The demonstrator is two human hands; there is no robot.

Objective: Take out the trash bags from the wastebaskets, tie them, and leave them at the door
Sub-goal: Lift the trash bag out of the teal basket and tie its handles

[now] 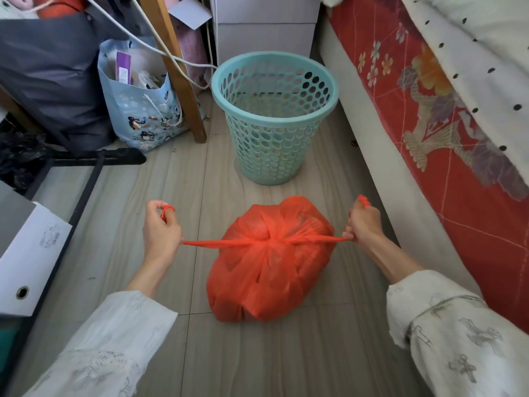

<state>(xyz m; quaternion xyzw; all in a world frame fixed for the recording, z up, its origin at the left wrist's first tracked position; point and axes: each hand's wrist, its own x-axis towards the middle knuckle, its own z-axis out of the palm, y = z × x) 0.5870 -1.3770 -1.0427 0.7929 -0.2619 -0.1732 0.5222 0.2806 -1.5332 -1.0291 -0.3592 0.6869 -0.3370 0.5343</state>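
A full orange trash bag (pixel 266 270) lies on the grey tiled floor in front of me. Its two handle strips are crossed into a knot on top and stretched taut to either side. My left hand (pixel 160 230) is shut on the left strip, whose end loops around a finger. My right hand (pixel 365 222) is shut on the right strip, with its end sticking up above the fist. Beyond the bag stands a turquoise perforated wastebasket (pixel 274 116), upright and with no liner in it.
A bed with a red flowered sheet (pixel 446 124) runs along the right. At left are a blue cartoon-print tote (pixel 143 110), a wooden leg (pixel 183 81), white cables, a black metal frame (pixel 94 159) and a white box (pixel 28 253). White drawers (pixel 263 27) stand behind the wastebasket.
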